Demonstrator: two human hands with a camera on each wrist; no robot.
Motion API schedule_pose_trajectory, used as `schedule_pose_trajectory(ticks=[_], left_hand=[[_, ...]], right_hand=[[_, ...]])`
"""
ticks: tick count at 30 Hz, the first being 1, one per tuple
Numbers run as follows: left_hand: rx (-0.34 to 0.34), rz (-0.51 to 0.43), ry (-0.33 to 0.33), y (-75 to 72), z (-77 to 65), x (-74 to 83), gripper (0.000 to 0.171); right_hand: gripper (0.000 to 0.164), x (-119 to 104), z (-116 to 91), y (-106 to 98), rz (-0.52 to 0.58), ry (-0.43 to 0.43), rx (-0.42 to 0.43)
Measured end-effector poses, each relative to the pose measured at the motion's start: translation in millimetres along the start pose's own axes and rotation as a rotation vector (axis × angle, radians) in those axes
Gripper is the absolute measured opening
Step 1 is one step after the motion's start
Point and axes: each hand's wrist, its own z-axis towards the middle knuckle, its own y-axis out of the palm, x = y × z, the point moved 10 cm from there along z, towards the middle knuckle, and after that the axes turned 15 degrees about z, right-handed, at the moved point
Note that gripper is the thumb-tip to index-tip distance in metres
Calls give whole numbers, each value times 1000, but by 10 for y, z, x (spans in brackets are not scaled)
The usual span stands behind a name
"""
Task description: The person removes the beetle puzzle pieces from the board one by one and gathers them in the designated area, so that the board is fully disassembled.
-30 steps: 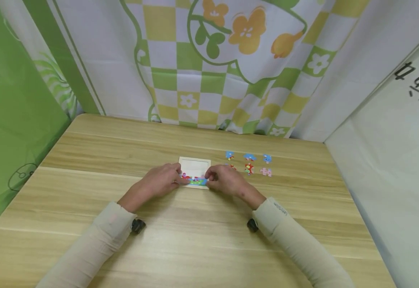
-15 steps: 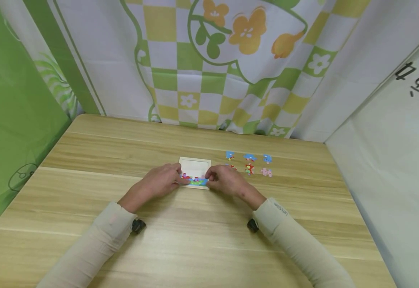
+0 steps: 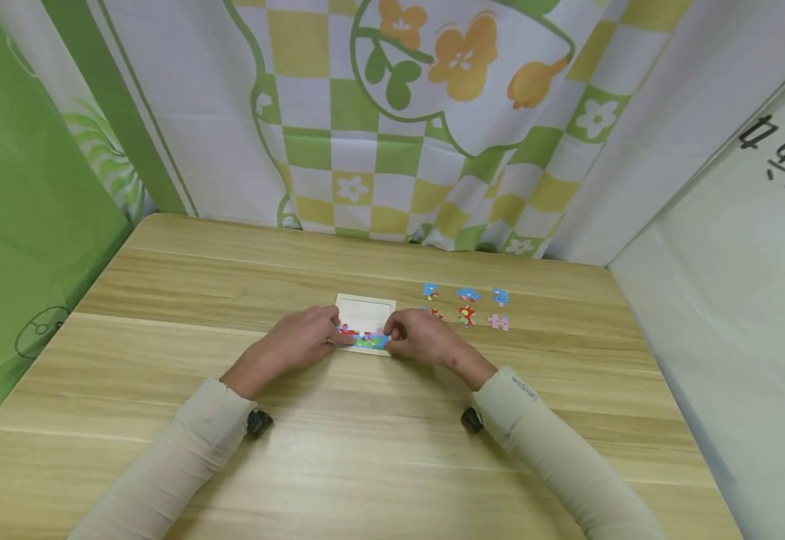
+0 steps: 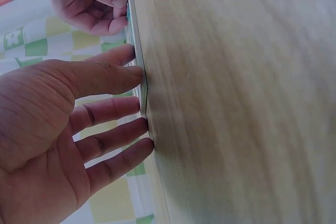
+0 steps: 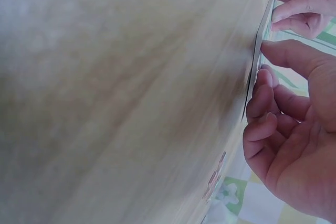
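Hands meet over the puzzle tray (image 3: 365, 309) at the middle of the wooden table (image 3: 163, 300). Left hand (image 3: 301, 341) sits at the tray's 8 o'clock with fingers held fairly straight, tips pressing the tray's edge and its near row of colourful pieces (image 3: 367, 339), as the left wrist view shows too. Right hand (image 3: 419, 337) is at 4 o'clock, fingers curled with the tips touching the tray's side; I can't tell if it actually pinches a piece.

Around them: 6 loose pieces (image 3: 466, 306) lie in 2 rows at the tray's 3 o'clock, just beyond the right hand, 1 half hidden by its knuckles. Checked curtain (image 3: 392, 150) hangs at 12 o'clock, green sheet (image 3: 21, 210) at 9.

Compared with 1 second back, basically nothing moved; the right forearm shifted only a hair.
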Motion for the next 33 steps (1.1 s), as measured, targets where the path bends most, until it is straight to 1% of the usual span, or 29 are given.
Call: schedule_pose_trajectory(ticks=[6,11,16,20,23,29,33], left_hand=[[7,-14,-3,-3,-3,-3,32],[2,-12,-2,-8,1,7,32],[-9,-14,-14,7,1,-3,32],[-2,-6,-13,3,-3,-5,32],[8,0,-7,-4,-2,0,31],[34,13,11,-32,-2,19,28],[30,13,-4,-27,0,9,29]], right_hand=[[13,-17,7,-17,-11,-14,14],[13,-21,-12,-39,9,-6,43],[9,-37,-22,-66,17,-17,77],[3,-54,-23,-88,32,-28,101],[4,-61,-33,-101,49,-34,115],[5,-52,-124,-174,109,-44,168],[6,-16,-240,-291,149,-59,207]])
